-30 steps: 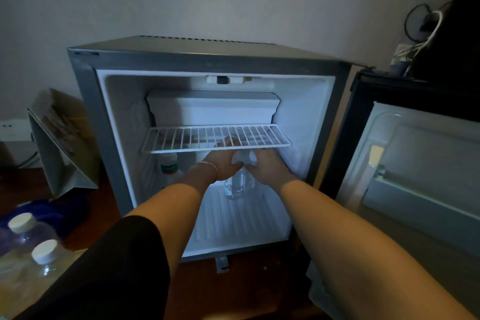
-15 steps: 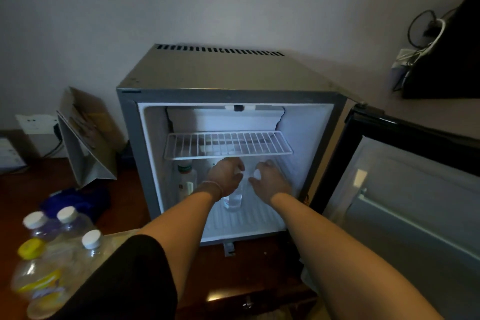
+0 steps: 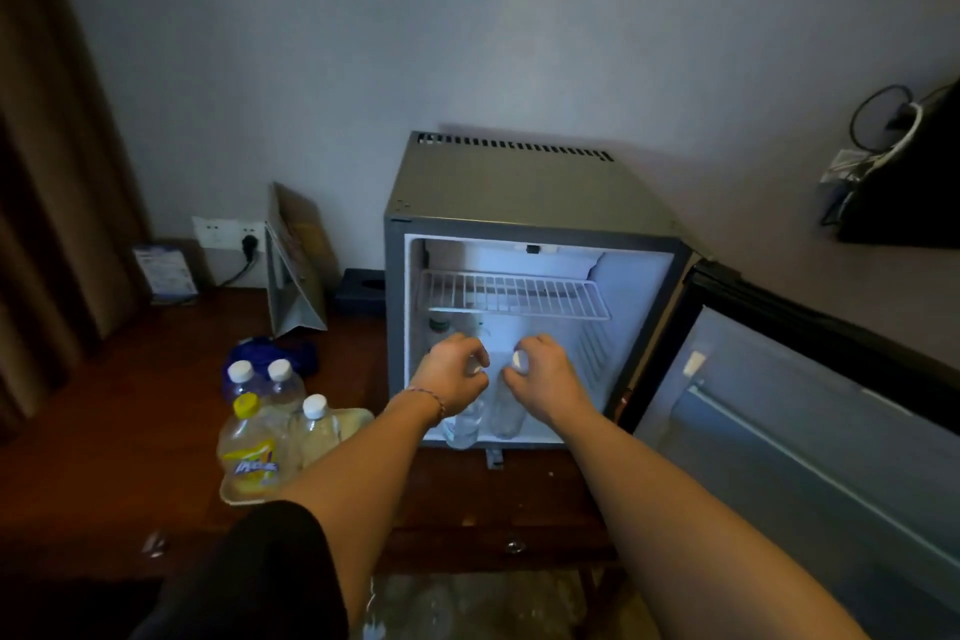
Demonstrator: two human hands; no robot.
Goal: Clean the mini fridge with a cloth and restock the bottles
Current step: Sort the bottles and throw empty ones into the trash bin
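Both hands low in the fridge (image 3: pixel 519 187) mouth: left hand (image 3: pixel 454 372) and right hand (image 3: pixel 543 372) each pinch an upright bottle's cap, bottles (image 3: pixel 464 424) hanging straight below the fingers.

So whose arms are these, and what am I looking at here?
No machine here: a person wears a camera on the head, looking down at their own arms. The left hand and right hand each grip the top of a clear water bottle standing at the front of the open mini fridge, under its wire shelf. On the wooden table, left of the fridge, more bottles wait: three white-capped ones and a yellow-capped one.
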